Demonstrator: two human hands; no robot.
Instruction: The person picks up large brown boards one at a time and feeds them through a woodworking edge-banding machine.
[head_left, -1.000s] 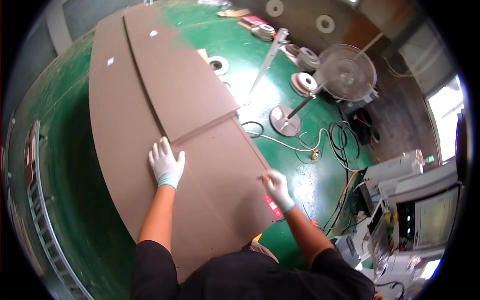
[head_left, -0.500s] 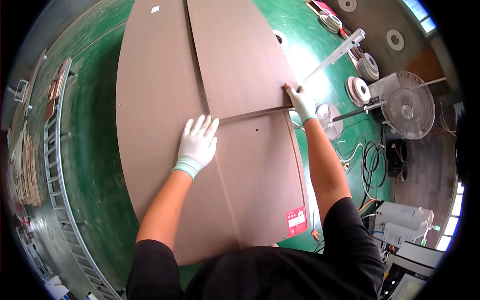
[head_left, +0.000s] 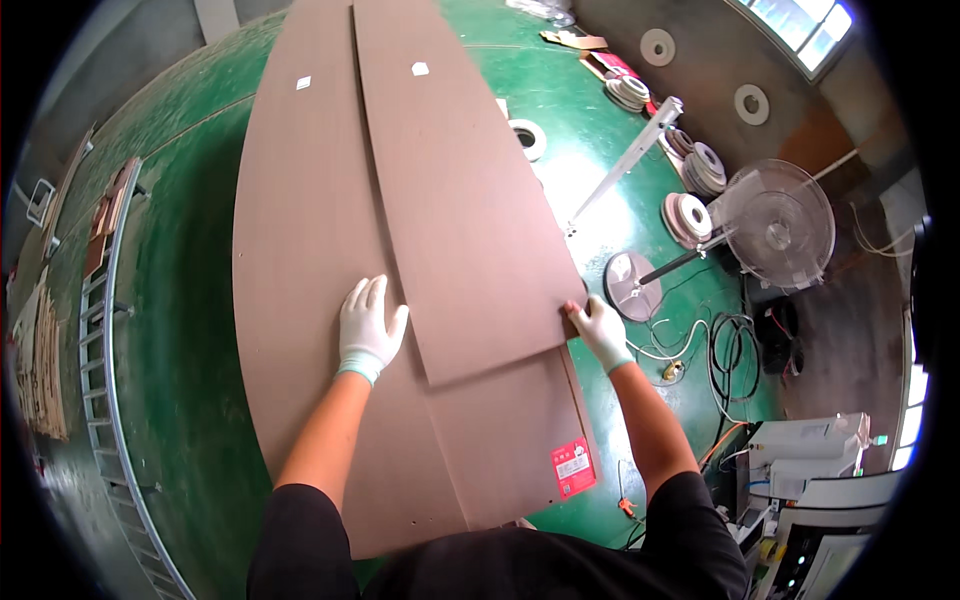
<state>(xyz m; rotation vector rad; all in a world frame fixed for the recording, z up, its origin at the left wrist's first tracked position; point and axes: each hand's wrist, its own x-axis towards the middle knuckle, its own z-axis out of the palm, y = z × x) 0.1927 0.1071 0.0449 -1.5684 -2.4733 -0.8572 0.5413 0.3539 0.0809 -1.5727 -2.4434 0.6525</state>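
A long brown panel (head_left: pixel 470 250) lies on top of other brown boards, its near end lifted slightly proud of the surface below. My right hand (head_left: pixel 601 332), in a white glove, grips this panel's right edge close to its near corner. Spread on the left brown board (head_left: pixel 300 290) is my left hand (head_left: pixel 368 328), gloved too, with its fingers stretched out and its thumb beside the panel's left edge. Below the panel's near end shows a lower brown board (head_left: pixel 500 440) with a red and white label (head_left: pixel 573 468).
To the right stand a fan (head_left: pixel 778 232) with a round base (head_left: pixel 633 286), coiled cables (head_left: pixel 735 350) and rolls of edging (head_left: pixel 687 217). A metal roller rack (head_left: pixel 100 380) runs along the left. Machine equipment (head_left: pixel 810 450) is at the lower right.
The upper panel has slid toward me, covering more of the lower board. My right hand has come nearer with it; my left hand has moved slightly nearer and left.
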